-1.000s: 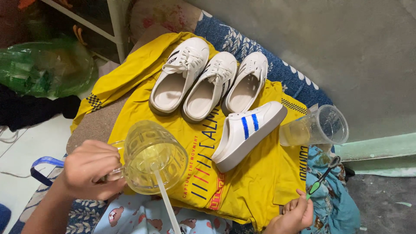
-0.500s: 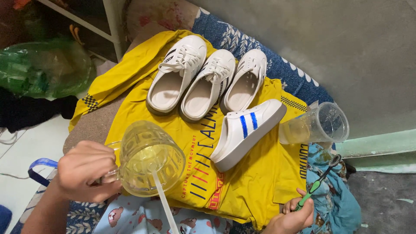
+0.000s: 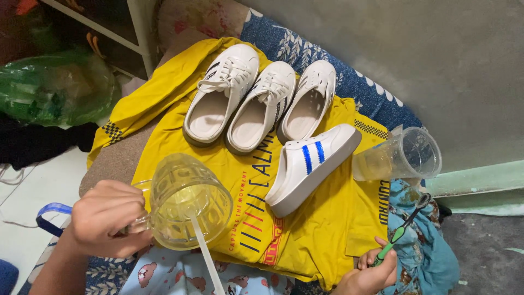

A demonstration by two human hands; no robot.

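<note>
Yellow shirt (image 3: pixel 305 229) spread mid-frame, four white shoes (image 3: pixel 262 104) across its upper half, left hand (image 3: pixel 103 224) at lower left, fingers clamped on glass mug (image 3: pixel 188 202) handle, right hand (image 3: pixel 368 273) at bottom right gripping green toothbrush (image 3: pixel 401 229)
</note>
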